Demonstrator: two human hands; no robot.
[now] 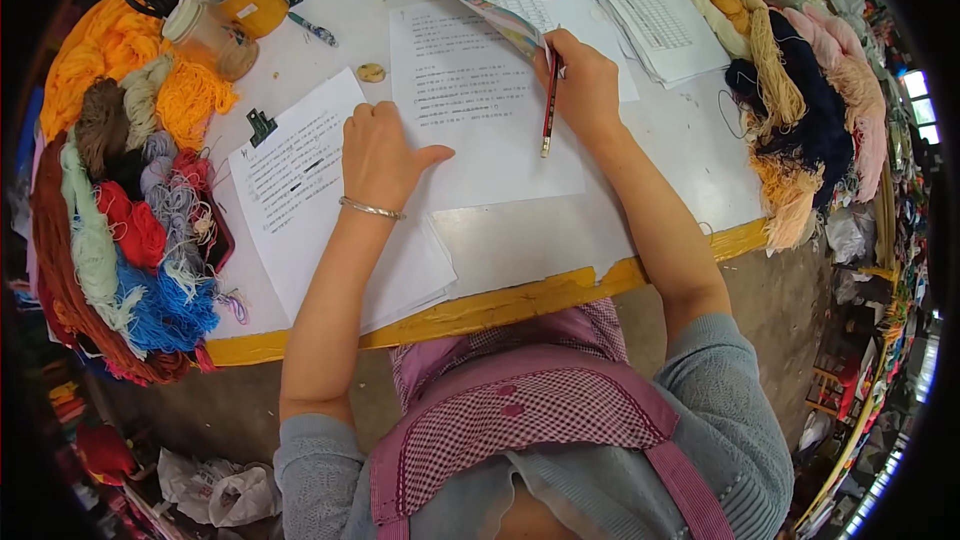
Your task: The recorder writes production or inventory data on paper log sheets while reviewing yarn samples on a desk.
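My left hand (382, 155) rests palm down with fingers curled, across the edges of two white printed sheets, thumb spread toward the right. It wears a silver bangle at the wrist. The middle sheet (480, 110) lies in front of me on the white table (540, 240). My right hand (582, 80) grips a red pencil (549, 108) whose lower end hangs over that sheet, and it touches a colourful booklet page (505, 20). A second printed sheet (300, 190) lies under my left hand's outer side.
Piles of yarn skeins lie at the left (120, 200) and right (800, 100) table edges. Yellow cups with tools (250, 0), a binder clip (261, 125) and more printed sheets (650, 10) sit at the back. The table's front edge is yellow (470, 310).
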